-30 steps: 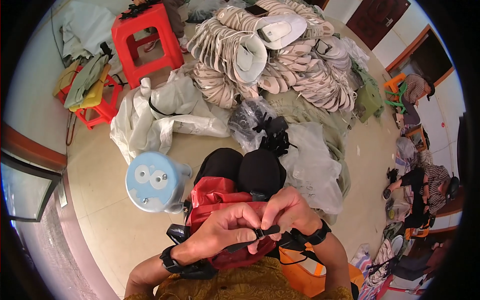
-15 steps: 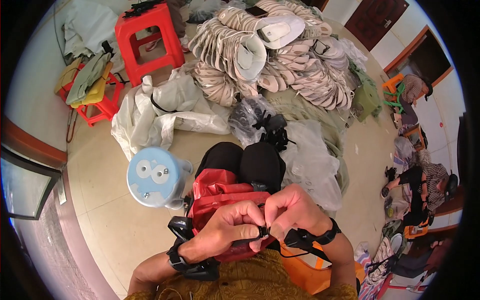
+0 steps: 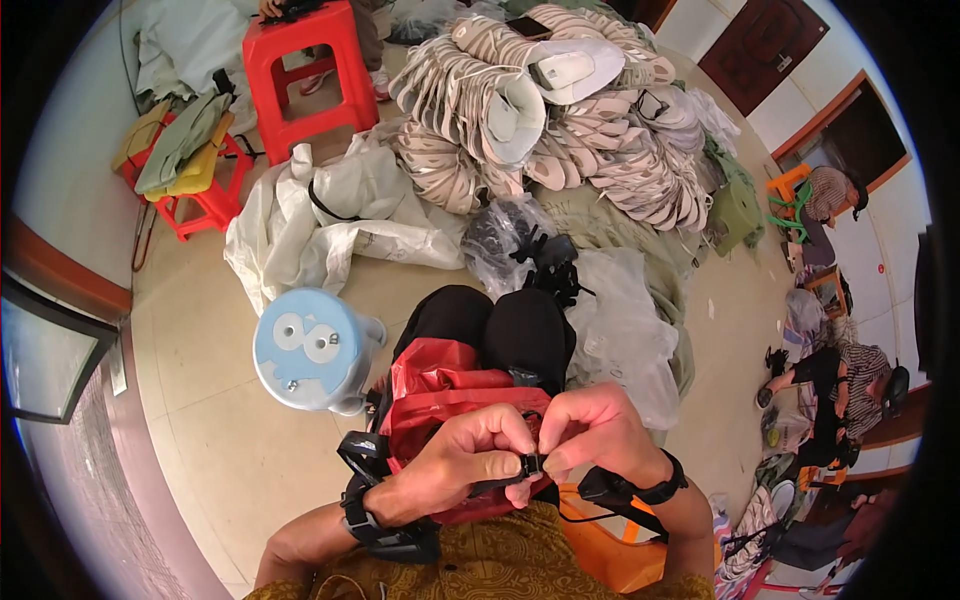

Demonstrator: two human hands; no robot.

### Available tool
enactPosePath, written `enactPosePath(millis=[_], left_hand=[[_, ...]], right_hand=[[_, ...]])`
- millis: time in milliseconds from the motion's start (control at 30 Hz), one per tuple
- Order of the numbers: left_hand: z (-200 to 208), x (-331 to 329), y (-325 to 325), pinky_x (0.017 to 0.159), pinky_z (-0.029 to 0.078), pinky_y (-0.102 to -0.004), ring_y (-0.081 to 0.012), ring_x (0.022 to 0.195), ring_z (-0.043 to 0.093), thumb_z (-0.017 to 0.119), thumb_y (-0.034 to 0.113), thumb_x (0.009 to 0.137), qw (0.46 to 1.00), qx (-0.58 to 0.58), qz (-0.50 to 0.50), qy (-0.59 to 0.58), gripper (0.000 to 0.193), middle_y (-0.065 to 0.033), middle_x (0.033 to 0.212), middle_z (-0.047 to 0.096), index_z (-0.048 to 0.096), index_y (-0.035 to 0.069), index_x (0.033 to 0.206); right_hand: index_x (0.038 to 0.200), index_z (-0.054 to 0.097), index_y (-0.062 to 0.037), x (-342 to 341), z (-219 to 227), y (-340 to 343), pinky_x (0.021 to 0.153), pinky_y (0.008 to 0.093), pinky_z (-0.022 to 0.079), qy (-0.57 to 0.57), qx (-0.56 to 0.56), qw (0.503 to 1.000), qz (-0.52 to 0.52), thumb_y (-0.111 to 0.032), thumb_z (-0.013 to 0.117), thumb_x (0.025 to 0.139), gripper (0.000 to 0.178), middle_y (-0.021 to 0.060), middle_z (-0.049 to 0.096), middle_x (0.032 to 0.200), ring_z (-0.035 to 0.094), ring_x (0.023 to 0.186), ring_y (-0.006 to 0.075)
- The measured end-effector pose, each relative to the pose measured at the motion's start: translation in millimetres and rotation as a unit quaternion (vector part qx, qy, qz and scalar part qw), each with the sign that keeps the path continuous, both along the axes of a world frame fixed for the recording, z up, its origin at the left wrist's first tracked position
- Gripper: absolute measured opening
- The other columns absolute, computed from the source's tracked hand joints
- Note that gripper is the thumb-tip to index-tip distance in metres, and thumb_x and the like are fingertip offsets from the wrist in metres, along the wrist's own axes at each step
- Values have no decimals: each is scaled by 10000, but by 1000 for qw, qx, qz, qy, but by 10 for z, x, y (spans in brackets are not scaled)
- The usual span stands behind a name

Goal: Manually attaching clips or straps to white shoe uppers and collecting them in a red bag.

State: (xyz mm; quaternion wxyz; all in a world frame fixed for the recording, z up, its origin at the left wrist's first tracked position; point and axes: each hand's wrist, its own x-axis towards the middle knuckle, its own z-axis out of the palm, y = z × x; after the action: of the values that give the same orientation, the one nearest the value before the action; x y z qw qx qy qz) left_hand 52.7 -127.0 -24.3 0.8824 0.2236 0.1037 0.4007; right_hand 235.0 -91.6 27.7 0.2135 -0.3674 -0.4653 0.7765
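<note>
Both hands meet above my lap, fingertips to fingertips. My left hand (image 3: 453, 458) pinches a small black buckle-like piece (image 3: 531, 464) between thumb and fingers. From the other side my right hand (image 3: 601, 432) has thumb and forefinger closed at that piece's right end. Its exact kind is too small to make out. Beneath the hands, a red plastic sheet (image 3: 436, 375) covers part of my lap, over black trousers. To the left stands a light blue stool (image 3: 308, 370) with a couple of small metal bits on top.
A large heap of beige and white shoe uppers (image 3: 600, 120) lies ahead. Before it are a white sack (image 3: 350, 205) and clear plastic bags (image 3: 620, 330). Red stools (image 3: 305, 75) stand at the far left. People (image 3: 862, 385) sit along the right wall. An orange stool (image 3: 600, 540) is beside me.
Both hands keep their pinch on the small black piece, with only slight finger shifts. The view has moved a little. A hand has appeared at the far red stool.
</note>
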Motion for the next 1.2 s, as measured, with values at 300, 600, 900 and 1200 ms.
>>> enactPosePath(millis=[300,600,900,1200], left_hand=[[9,6,68,593,485,-310,-172,627,568,566,77,809,1000,-20,-9,21,137,-114,793,565,457,17,865],[175,34,54,623,487,-278,-141,646,569,506,27,836,998,-14,-34,52,76,-90,825,548,462,-2,890],[240,87,61,640,487,-281,-146,658,565,493,24,843,998,3,-44,39,77,-91,858,539,459,-8,904],[272,71,5,640,496,-284,-148,674,569,509,44,840,996,-9,-75,39,97,-99,859,538,453,-1,904]], right_hand=[[768,571,19,38,-10,17,481,196,410,5,16,999,-31,16,614,717,66,48,576,664,520,540,78],[800,580,24,34,34,-95,460,186,400,1,108,992,-68,26,627,724,90,39,564,644,508,534,59],[820,593,49,140,91,-97,496,206,451,53,42,995,-78,51,631,703,123,89,608,694,572,579,110],[904,609,38,184,93,-26,590,222,454,58,88,993,45,29,616,721,183,73,619,782,572,663,109]])
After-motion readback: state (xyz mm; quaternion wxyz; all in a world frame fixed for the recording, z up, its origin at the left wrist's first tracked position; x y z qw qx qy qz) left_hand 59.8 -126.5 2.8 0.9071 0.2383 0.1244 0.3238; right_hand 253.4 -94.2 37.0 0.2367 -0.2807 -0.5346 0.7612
